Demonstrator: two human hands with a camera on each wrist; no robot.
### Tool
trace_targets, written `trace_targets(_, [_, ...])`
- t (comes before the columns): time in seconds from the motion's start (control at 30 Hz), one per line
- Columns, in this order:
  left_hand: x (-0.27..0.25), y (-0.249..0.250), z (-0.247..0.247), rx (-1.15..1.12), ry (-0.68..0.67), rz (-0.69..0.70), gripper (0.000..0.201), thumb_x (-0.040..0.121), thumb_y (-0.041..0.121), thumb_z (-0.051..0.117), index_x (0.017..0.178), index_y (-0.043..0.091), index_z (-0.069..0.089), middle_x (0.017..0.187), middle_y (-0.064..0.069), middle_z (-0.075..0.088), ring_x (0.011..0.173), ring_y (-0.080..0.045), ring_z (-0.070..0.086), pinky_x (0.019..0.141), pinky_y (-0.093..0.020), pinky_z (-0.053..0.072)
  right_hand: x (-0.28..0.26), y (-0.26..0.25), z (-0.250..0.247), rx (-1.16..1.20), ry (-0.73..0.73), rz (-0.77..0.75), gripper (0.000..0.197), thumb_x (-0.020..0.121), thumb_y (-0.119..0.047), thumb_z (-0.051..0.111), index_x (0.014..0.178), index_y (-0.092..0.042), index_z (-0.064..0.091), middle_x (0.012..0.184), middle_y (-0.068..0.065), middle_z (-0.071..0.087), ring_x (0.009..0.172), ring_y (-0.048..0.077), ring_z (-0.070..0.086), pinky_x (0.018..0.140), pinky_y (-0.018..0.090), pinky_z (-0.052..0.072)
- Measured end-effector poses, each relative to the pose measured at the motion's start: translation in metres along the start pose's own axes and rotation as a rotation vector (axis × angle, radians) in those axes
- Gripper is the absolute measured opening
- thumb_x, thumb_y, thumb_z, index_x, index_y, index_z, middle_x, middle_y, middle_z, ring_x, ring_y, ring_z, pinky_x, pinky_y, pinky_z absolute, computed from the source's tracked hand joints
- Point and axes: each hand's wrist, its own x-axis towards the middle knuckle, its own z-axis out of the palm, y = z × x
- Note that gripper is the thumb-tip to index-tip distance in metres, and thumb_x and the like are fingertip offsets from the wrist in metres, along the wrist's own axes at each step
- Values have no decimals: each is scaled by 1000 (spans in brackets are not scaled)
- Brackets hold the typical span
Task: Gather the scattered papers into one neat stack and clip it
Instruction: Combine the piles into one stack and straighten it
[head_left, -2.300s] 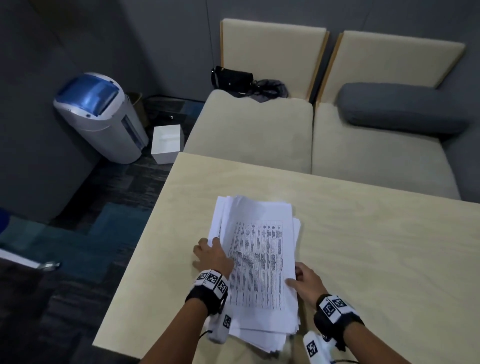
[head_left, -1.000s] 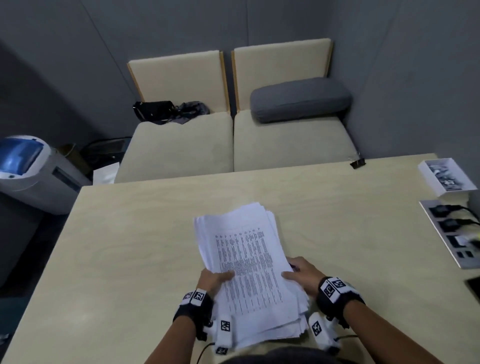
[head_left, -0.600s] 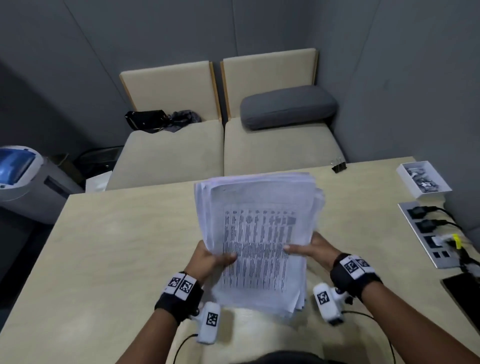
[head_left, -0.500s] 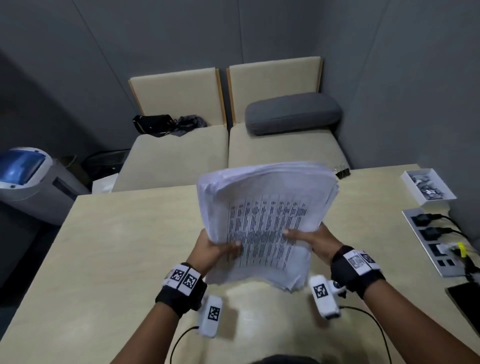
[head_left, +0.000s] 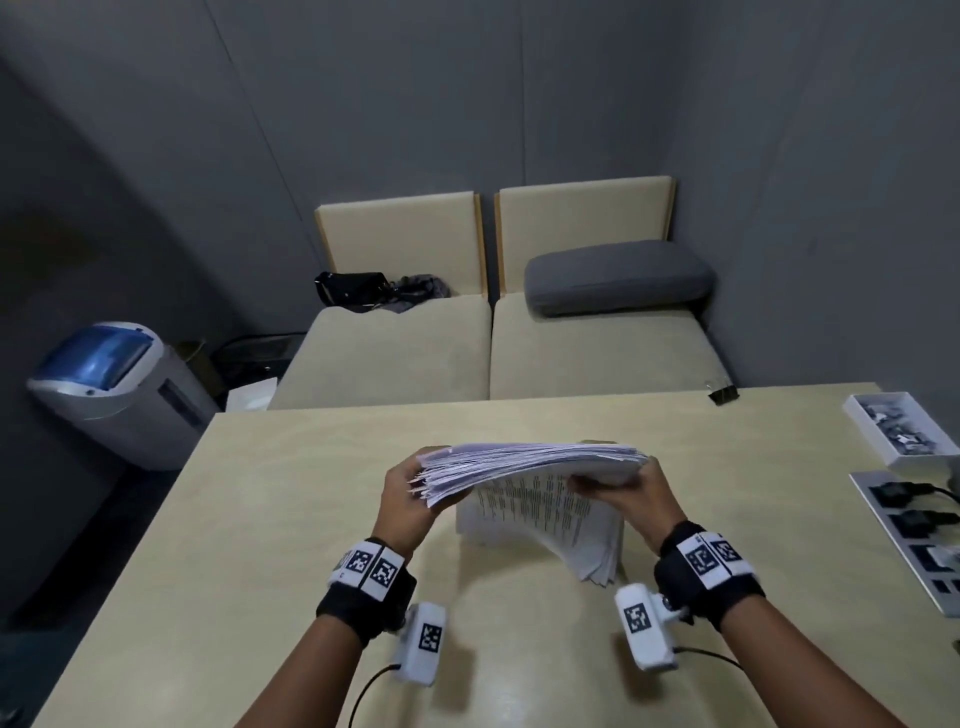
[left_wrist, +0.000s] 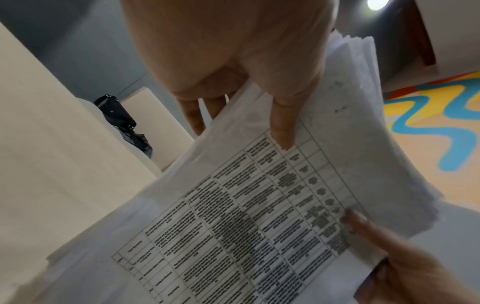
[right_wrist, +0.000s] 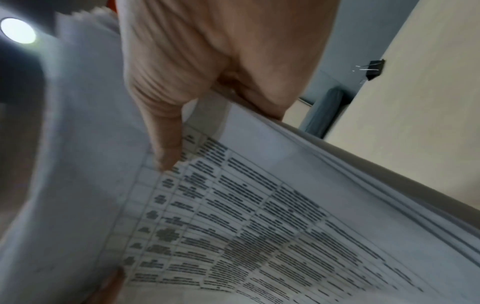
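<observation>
Both hands, left hand (head_left: 402, 506) and right hand (head_left: 641, 501), grip the paper stack (head_left: 530, 467) (edges uneven) above the table (head_left: 260, 519).

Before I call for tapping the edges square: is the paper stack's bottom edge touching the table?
Cannot tell. In the head view both hands, left and right, hold the paper stack upright over the table, but the sheets hide any contact or gap.

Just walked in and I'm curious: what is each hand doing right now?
Left hand: grips the left edge of the paper stack, thumb on the printed sheet.
Right hand: grips the stack's right edge the same way.
</observation>
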Motion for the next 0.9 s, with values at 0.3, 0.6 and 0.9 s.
trace_targets(0.3, [30, 14, 24, -100, -16, 15, 28, 75, 1, 79, 95, 19, 71, 92, -2, 73, 82, -14, 67, 78, -29, 56, 10, -10, 22, 41, 139, -15, 33, 70, -15, 85, 100, -13, 72, 95, 4, 77, 90, 18, 73, 83, 33, 56])
trace_targets(0.6, [31, -23, 19, -103, -163, -204, 45, 67, -6, 81, 102, 17, 64, 96, -3, 69, 92, -21, 65, 76, -33, 57, 1, 40, 24, -3, 59, 214, 33, 69, -6, 84, 97, -17, 70, 102, 5, 75, 99, 22, 70, 91, 41, 54])
trace_targets(0.9, [32, -43, 20, -42, -204, -250, 45, 63, -10, 81, 98, 16, 68, 101, -9, 74, 98, -30, 68, 83, -45, 57, 4, 52, 22, -27, 136, 222, 26, 72, -7, 83, 91, -19, 70, 94, 0, 74, 88, 15, 70, 72, 24, 53])
